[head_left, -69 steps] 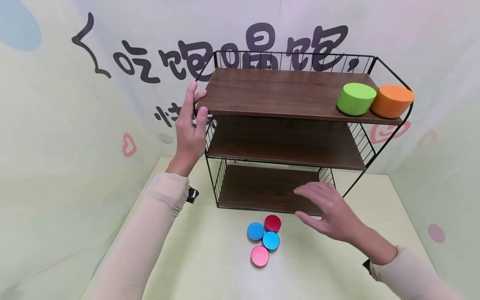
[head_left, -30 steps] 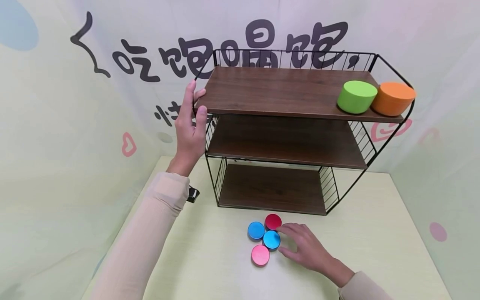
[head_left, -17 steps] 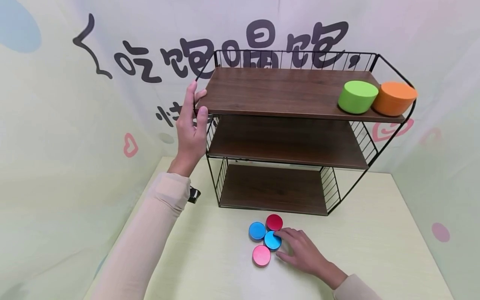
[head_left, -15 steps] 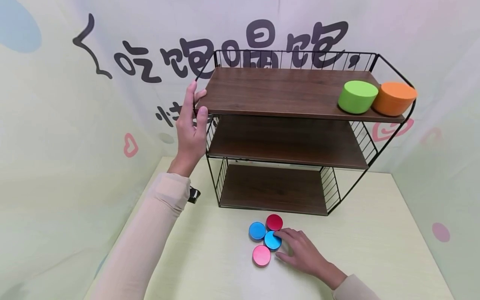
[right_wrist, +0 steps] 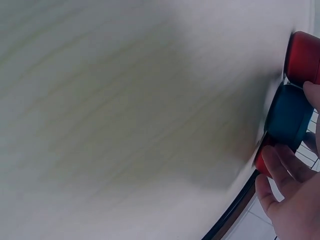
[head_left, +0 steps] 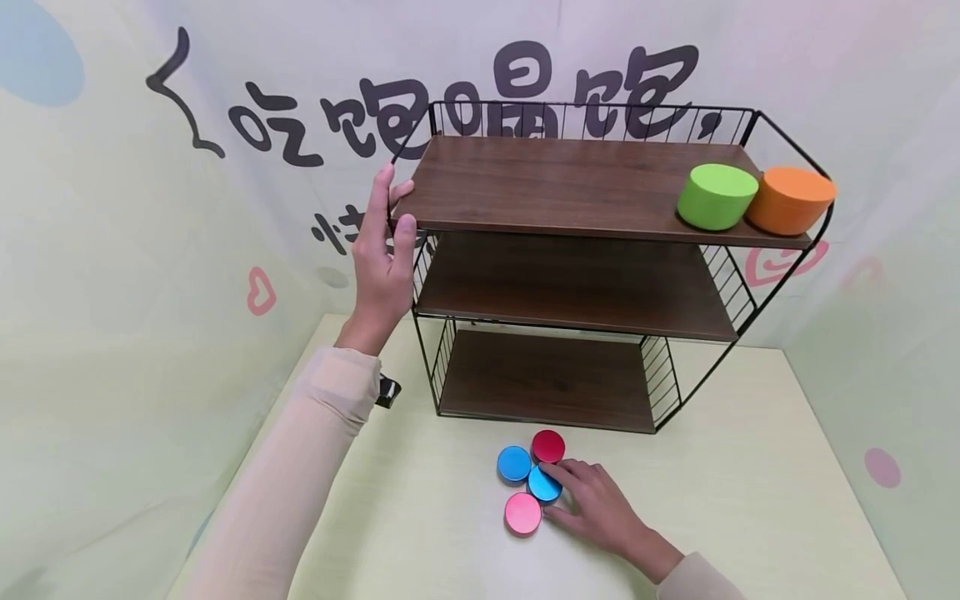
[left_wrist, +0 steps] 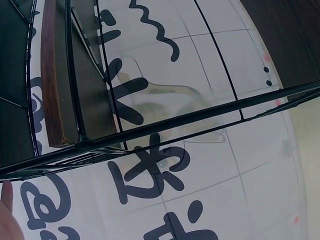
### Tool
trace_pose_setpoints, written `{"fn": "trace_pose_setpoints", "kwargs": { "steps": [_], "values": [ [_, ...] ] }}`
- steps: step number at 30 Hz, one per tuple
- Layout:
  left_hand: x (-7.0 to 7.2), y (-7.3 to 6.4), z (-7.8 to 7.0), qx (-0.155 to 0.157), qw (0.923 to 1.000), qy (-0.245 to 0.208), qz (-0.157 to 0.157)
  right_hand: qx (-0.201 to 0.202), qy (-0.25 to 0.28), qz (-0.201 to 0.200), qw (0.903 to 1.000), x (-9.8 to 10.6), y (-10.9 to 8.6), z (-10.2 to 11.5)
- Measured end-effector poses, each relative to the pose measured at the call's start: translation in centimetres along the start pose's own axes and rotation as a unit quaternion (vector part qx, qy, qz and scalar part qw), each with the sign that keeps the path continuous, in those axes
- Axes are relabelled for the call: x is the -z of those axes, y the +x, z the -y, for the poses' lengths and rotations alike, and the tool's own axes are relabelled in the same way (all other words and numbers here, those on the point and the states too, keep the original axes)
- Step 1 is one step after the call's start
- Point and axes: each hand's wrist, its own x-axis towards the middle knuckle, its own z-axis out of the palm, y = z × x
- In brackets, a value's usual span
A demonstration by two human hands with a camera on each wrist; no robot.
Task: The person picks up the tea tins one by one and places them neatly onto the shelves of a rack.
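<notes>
At the near edge of the cluster on the table (head_left: 420, 533), a pink tin (head_left: 522, 514) lies just beside the right hand (head_left: 600, 510). That hand has come down from in front of the rack over the last couple of seconds, and its fingers have since crept further across the light-blue tin (head_left: 543, 488). Thumb and fingers now stand on opposite sides of that tin, pinching it by its edges. It seems to sit on the table, between the pink tin and the red tin (head_left: 548, 445), with a darker blue tin (head_left: 513, 464) just to its left. So reaching looks to have given way to gripping, and one tin appears to be singled out; how firm the pinch is, I cannot tell.

Beyond the tins stands the black wire rack (head_left: 570, 183) with three brown shelves. The left hand (head_left: 381, 271) has stayed at its upper left front corner, thumb and fingers curled round the post, probably steadying it. At the right end of the top shelf, a green tub (head_left: 717, 197) and an orange tub (head_left: 792, 202) sit side by side. Behind hangs a pale backdrop (head_left: 300, 50) with dark writing.
</notes>
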Motion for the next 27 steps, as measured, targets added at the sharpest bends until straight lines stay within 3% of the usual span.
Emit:
{"fn": "trace_pose_setpoints", "kwargs": {
  "steps": [15,27],
  "values": [
    [-0.25,-0.01,-0.03,-0.011,0.9998,-0.015,-0.007,0.013,-0.023,-0.053,0.9983,-0.89,-0.04,0.07],
    [-0.23,0.02,-0.03,-0.015,0.9997,-0.015,-0.008,0.000,-0.044,-0.034,0.9984,-0.91,-0.48,0.03]
  ]
}}
